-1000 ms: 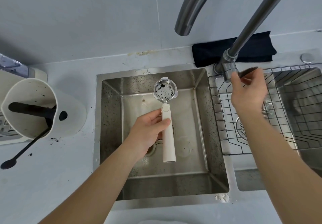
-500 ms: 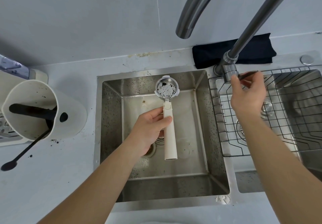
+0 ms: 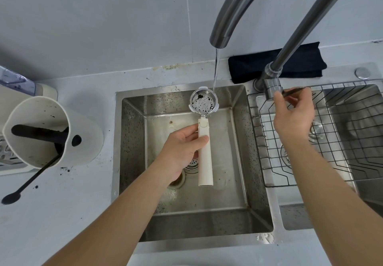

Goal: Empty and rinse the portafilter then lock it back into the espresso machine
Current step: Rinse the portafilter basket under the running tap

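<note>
My left hand [image 3: 182, 151] grips the cream handle of the portafilter [image 3: 204, 141] over the steel sink [image 3: 132, 141]. Its round metal basket faces up at the far end, speckled with dark coffee grounds. A thin stream of water [image 3: 216, 73] runs from the faucet spout [image 3: 220, 35] and lands at the basket's right rim. My right hand [image 3: 294, 112] holds the dark faucet lever [image 3: 294, 90] beside the faucet base [image 3: 272, 87]. The espresso machine is only partly visible at the far left edge.
A cream knock box [image 3: 49, 133] with a black bar stands on the counter at left, with a black spoon [image 3: 27, 183] and spilled grounds beside it. A wire rack [image 3: 342, 133] fills the right basin. A folded dark cloth [image 3: 277, 64] lies behind the faucet.
Water has started to run from the spout onto the basket rim. My right hand has stayed on the lever and my left hand holds the portafilter in about the same place.
</note>
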Available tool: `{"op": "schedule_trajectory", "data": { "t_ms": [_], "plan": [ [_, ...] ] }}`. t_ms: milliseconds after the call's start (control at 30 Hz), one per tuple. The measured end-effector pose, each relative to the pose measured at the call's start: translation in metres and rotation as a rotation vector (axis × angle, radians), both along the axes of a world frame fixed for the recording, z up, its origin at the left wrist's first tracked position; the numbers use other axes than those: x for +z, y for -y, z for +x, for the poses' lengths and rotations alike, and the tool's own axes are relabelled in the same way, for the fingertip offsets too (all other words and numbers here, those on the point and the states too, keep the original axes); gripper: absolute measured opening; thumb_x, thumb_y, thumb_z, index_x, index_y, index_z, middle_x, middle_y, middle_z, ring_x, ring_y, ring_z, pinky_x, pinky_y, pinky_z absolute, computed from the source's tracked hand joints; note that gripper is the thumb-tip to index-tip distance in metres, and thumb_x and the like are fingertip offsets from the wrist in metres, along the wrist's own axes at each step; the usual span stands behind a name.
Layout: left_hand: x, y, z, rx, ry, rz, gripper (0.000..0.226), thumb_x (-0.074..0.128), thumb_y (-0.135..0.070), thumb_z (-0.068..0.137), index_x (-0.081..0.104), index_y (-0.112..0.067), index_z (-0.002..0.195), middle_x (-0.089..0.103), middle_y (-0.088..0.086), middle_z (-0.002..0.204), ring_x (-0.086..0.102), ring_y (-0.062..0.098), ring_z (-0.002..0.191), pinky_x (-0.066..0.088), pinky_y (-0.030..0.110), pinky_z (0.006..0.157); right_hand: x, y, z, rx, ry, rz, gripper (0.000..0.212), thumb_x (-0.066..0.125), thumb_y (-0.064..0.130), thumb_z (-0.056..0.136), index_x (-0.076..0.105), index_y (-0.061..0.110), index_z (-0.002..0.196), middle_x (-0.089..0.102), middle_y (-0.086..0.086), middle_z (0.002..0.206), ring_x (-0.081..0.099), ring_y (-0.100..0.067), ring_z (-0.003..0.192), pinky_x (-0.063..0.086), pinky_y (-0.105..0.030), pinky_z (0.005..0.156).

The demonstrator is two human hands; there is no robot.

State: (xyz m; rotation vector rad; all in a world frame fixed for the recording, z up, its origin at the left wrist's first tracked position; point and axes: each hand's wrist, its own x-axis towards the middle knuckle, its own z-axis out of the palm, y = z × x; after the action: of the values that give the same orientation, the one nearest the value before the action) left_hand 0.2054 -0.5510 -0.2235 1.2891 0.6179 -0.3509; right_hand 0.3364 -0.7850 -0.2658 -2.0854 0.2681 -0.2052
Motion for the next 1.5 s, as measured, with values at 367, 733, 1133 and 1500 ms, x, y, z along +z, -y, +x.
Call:
{"op": "schedule_trajectory", "data": {
  "t_ms": [367,733,1133,1500],
  "plan": [
    [0.002,0.004,0.016,0.013,0.034,-0.053,0.039,0.060,-0.003,0.091,0.077,-0.038,0.089,0.076,-0.003,0.101,0.066,0.014,0.094,0.049,0.046,0.096,-0.002,-0.002,-0.001,-0.039,-0.032,0.051,0.024,0.067,0.036,0.094,0.053,0.019,0.101,0.059,0.017,0.091,0.053,0.019,0.079,0.040,0.001,0.069],
    [0.010,-0.003,0.026,-0.020,-0.157,-0.237,0.019,0.064,-0.014,0.090,0.071,-0.014,0.107,0.076,0.006,0.096,0.069,0.016,0.077,0.056,0.030,0.064,0.001,-0.005,-0.002,-0.036,-0.006,0.063,0.020,0.066,0.035,0.093,0.052,0.022,0.100,0.058,0.017,0.091,0.055,0.007,0.084,0.041,0.000,0.071],
    [0.017,-0.017,0.028,-0.103,-0.146,0.167,0.016,0.073,-0.018,0.080,0.078,-0.034,0.082,0.076,0.007,0.089,0.064,0.016,0.060,0.051,0.027,0.051,0.002,-0.006,-0.003,-0.037,-0.007,0.090,0.019,0.066,0.034,0.093,0.052,0.022,0.099,0.059,0.017,0.091,0.056,0.008,0.084,0.040,0.000,0.071],
    [0.009,-0.038,0.018,-0.249,0.064,0.425,0.046,0.066,-0.010,0.087,0.066,-0.050,0.110,0.070,-0.030,0.103,0.066,-0.005,0.094,0.049,0.015,0.079,0.001,-0.005,-0.003,-0.044,-0.010,0.082,0.020,0.065,0.037,0.093,0.052,0.023,0.099,0.058,0.018,0.090,0.053,0.017,0.081,0.041,0.000,0.073]
  ]
}}
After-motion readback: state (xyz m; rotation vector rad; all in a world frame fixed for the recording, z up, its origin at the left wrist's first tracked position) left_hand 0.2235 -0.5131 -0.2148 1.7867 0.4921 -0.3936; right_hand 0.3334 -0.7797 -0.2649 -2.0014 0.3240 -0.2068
